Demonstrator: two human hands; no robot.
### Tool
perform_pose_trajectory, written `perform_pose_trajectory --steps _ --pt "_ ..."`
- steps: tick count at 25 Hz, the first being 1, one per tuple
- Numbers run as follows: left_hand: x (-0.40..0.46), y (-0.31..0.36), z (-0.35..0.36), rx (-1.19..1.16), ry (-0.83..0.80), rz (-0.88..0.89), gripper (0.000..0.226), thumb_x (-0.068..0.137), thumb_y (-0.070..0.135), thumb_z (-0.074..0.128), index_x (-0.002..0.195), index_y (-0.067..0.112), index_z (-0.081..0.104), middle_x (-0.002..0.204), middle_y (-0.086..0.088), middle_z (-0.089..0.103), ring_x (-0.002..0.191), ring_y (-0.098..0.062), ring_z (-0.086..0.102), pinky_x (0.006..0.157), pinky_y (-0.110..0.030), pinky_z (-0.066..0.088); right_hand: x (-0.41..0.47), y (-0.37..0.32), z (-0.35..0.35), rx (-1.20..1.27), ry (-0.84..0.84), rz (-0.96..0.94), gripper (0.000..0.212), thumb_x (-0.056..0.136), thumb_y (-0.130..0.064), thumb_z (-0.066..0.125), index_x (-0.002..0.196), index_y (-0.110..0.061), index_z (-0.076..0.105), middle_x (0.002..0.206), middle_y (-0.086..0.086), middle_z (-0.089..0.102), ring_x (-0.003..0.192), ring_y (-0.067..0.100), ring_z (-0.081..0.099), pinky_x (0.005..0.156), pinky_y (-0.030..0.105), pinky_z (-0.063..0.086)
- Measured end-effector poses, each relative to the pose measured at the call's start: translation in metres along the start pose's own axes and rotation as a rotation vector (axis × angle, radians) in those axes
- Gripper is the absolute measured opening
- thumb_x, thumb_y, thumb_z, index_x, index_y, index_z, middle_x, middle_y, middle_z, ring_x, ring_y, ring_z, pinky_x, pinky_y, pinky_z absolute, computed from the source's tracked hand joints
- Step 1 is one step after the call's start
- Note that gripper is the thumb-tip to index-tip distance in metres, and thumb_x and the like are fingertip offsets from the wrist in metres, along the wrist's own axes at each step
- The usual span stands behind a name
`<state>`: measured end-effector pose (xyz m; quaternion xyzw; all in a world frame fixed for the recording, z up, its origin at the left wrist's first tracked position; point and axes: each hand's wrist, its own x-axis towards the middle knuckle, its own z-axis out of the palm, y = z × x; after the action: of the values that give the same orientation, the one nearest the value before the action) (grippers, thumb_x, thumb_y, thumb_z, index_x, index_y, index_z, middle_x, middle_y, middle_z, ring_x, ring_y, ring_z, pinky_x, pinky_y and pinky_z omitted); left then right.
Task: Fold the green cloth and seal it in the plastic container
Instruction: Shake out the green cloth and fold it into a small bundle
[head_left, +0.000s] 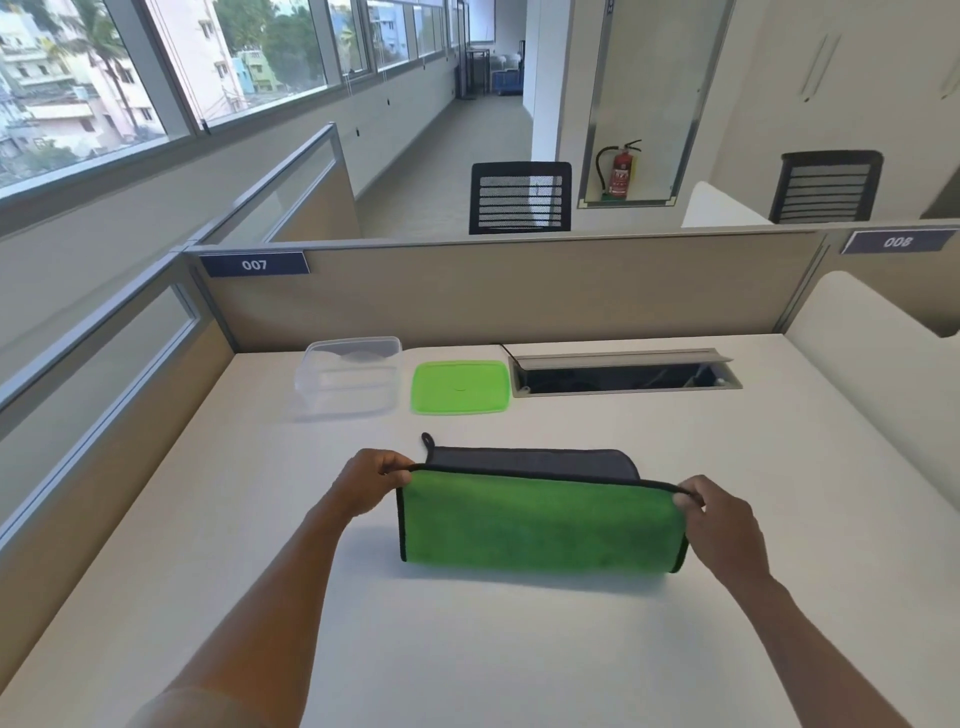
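Note:
The green cloth, black-edged with a grey underside, lies mid-desk with its near half lifted and folding over toward the far half. My left hand pinches the lifted edge at its left corner. My right hand pinches the same edge at its right corner. The grey side and a small hanging loop show behind the raised flap. The clear plastic container stands open at the back left of the desk. Its green lid lies flat just to the right of it, apart from it.
An open cable tray is recessed in the white desk at the back right. Beige partitions wall the desk at the back and left. Office chairs stand beyond the back partition.

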<state>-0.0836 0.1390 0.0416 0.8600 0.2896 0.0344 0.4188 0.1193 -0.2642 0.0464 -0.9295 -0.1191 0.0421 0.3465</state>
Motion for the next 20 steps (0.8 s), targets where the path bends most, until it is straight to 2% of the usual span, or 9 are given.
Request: perform_pose_trajectory --steps 2,4,10,15,20 --pt "0.015 0.0 0.005 0.074 0.085 -0.021 0.011 0.086 0.012 0.07 0.088 0.021 0.076 0.081 0.002 0.073 0.077 -0.015 0.063 0.07 -0.026 0.044 0.016 -0.005 0.004 -0.016 0.008 0.005 0.008 0.088 -0.023 0.056 0.083 -0.027 0.059 0.078 -0.006 0.066 0.073 0.023 0.06 0.064 0.035 0.046" --pt "0.029 0.002 0.01 0.106 0.148 -0.053 0.006 0.086 0.016 0.071 0.088 0.019 0.075 0.084 0.001 0.073 0.083 -0.019 0.064 0.071 -0.027 0.042 0.034 -0.009 0.009 -0.04 0.016 0.008 0.004 0.088 -0.024 0.058 0.085 -0.025 0.058 0.079 -0.005 0.066 0.075 0.025 0.06 0.065 0.034 0.045" --pt "0.069 0.012 0.026 0.167 0.22 -0.139 0.007 0.085 0.021 0.067 0.09 0.02 0.073 0.083 -0.001 0.071 0.077 -0.021 0.063 0.067 -0.028 0.041 0.087 -0.007 0.035 -0.142 0.003 0.022 0.009 0.091 -0.028 0.058 0.085 -0.021 0.057 0.08 0.002 0.065 0.072 0.027 0.059 0.063 0.033 0.045" --pt "0.095 -0.003 0.041 0.219 0.212 -0.187 0.01 0.087 0.023 0.066 0.092 0.017 0.072 0.085 -0.006 0.07 0.078 -0.026 0.062 0.067 -0.029 0.043 0.12 -0.004 0.058 -0.138 -0.024 0.072 0.01 0.091 -0.029 0.06 0.084 -0.02 0.057 0.079 0.002 0.065 0.073 0.026 0.059 0.066 0.034 0.046" --pt "0.115 -0.013 0.052 0.234 0.19 -0.178 0.01 0.087 0.021 0.066 0.09 0.013 0.072 0.081 -0.004 0.067 0.078 -0.024 0.058 0.066 -0.029 0.038 0.135 0.001 0.082 -0.15 -0.045 0.132 0.012 0.09 -0.029 0.061 0.084 -0.02 0.058 0.076 0.002 0.063 0.071 0.027 0.059 0.064 0.033 0.044"
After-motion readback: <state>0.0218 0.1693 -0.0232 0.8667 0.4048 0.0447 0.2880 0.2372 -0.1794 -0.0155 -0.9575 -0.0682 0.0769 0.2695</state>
